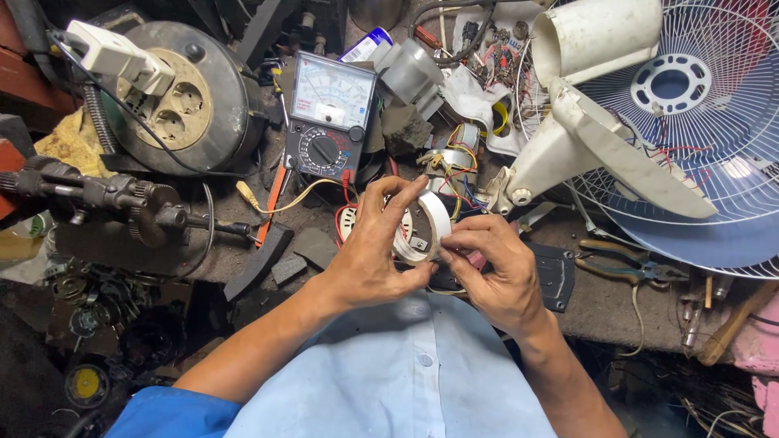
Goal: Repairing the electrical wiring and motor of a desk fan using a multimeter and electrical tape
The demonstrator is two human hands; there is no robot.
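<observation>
Both hands meet at the middle of a cluttered workbench around a roll of white tape (432, 224). My left hand (375, 251) grips the roll, fingers curled over its top and thumb under it. My right hand (491, 272) pinches the roll's lower right edge with fingertips. Behind the roll lies a small fan motor (451, 162) with yellow, red and blue wires. A white fan body (584, 142) lies just right of it.
An analog multimeter (329, 118) stands at the back, with a round cable reel (191, 101) and white plug to its left. A fan grille (702, 122) fills the right. Pliers (629, 266) lie at right, a dark vise-like tool (122, 203) at left.
</observation>
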